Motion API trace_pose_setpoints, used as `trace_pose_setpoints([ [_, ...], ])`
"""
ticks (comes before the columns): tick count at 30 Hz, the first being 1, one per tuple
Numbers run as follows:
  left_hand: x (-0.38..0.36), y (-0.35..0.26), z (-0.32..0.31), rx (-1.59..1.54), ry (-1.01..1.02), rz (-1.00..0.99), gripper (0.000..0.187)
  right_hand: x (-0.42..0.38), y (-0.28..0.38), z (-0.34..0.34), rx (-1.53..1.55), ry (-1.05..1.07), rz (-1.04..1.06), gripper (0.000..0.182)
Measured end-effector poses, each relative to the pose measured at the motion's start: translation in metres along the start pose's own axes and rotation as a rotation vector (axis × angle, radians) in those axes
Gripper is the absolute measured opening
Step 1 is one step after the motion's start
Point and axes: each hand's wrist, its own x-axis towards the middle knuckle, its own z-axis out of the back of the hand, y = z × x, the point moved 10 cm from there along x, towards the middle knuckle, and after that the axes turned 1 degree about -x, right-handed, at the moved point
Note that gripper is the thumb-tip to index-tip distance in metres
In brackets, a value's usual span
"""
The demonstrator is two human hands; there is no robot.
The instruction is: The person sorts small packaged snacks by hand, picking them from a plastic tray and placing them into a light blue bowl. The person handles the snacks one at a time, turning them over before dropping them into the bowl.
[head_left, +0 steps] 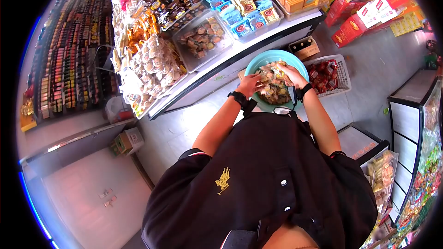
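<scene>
A round turquoise basin [302,62] stands low in front of me, holding a heap of small snacks [274,93] in clear wrappers. At the heap's left side, my left hand [250,84] has its fingers curled against some wrapped snacks. My right hand [293,75] reaches in from the right, its fingers closed on wrapped snacks near the far side of the heap. Parts of the fingers are hidden among the wrappers. Both wrists wear black bands. Beside the basin on the right is a white plastic basket [342,71] with dark red packets [324,74].
A display counter [240,53] runs along the far side, bearing a clear bin [201,37] of similar snacks and several other packets. A small carton of bottles [304,47] sits behind the basin. Red boxes [349,30] are at upper right, shelving [406,106] at right.
</scene>
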Motion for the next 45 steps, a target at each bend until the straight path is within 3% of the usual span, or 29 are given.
trace_pose_setpoints([
  [1, -0.003, 0.006, 0.001, 0.069, 0.062, -0.129, 0.037, -0.006, 0.006, -0.004, 0.013, -0.002, 0.015, 0.042],
  [2, -0.003, 0.017, 0.004, 0.057, 0.067, -0.125, 0.04, -0.007, 0.006, -0.006, 0.01, 0.007, 0.012, 0.042],
  [4, -0.002, 0.024, 0.006, -0.061, -0.05, 0.122, 0.045, -0.009, 0.006, -0.007, 0.0, 0.027, 0.007, 0.042],
  [6, -0.021, 0.042, 0.011, -0.268, -0.296, 0.611, 0.05, 0.0, -0.006, -0.001, -0.146, 0.071, -0.049, 0.041],
  [14, -0.005, -0.005, -0.024, 0.021, -0.036, 0.396, 0.029, -0.012, 0.0, -0.008, -0.138, 0.128, -0.015, 0.04],
  [16, -0.004, -0.016, -0.042, -0.122, 0.009, 0.445, 0.027, -0.017, 0.007, -0.014, -0.114, 0.115, 0.01, 0.04],
  [18, -0.008, -0.026, -0.064, -0.466, -0.033, 0.571, 0.026, -0.016, 0.005, -0.011, -0.141, 0.115, -0.011, 0.04],
  [20, 0.002, -0.004, -0.061, -0.258, 0.066, 0.494, 0.032, -0.011, -0.002, -0.004, -0.211, 0.118, -0.032, 0.036],
  [22, 0.004, -0.003, -0.065, -0.25, 0.063, 0.522, 0.035, -0.018, 0.005, -0.006, -0.208, 0.109, -0.012, 0.036],
  [24, -0.001, 0.002, -0.067, -0.441, -0.042, 0.655, 0.034, -0.024, 0.01, -0.009, -0.192, 0.096, 0.0, 0.036],
  [27, -0.003, -0.013, -0.071, -0.398, -0.119, 0.684, 0.031, -0.026, 0.01, -0.009, -0.201, 0.091, 0.019, 0.039],
  [30, -0.005, -0.04, -0.076, -0.443, -0.135, 0.642, 0.026, -0.012, -0.002, -0.005, -0.276, 0.097, 0.076, 0.042],
  [32, 0.001, -0.024, -0.066, -0.236, -0.065, 0.551, 0.022, 0.004, -0.013, 0.001, -0.266, 0.069, 0.141, 0.042],
  [35, 0.008, -0.02, -0.051, 0.087, 0.048, 0.227, 0.023, 0.011, -0.024, 0.008, -0.185, 0.041, 0.037, 0.042],
  [36, 0.008, -0.018, -0.047, 0.151, 0.077, 0.13, 0.024, 0.029, -0.031, 0.019, -0.299, 0.023, 0.088, 0.037],
  [38, 0.004, -0.01, -0.037, 0.231, 0.113, -0.023, 0.023, 0.025, -0.036, 0.021, -0.186, -0.038, -0.029, 0.032],
  [41, -0.005, -0.02, -0.027, 0.232, 0.058, 0.137, 0.021, 0.047, -0.058, 0.031, -0.096, -0.063, -0.065, 0.021],
  [43, -0.008, -0.02, -0.018, 0.296, 0.07, 0.063, 0.019, 0.07, -0.067, 0.029, -0.062, -0.028, -0.005, 0.02],
  [44, -0.01, -0.004, -0.012, 0.373, 0.113, -0.117, 0.019, 0.066, -0.067, 0.031, -0.121, -0.075, -0.083, 0.024],
  [45, -0.013, 0.017, 0.0, 0.324, 0.064, -0.087, 0.018, 0.069, -0.066, 0.029, -0.133, -0.085, -0.077, 0.031],
])
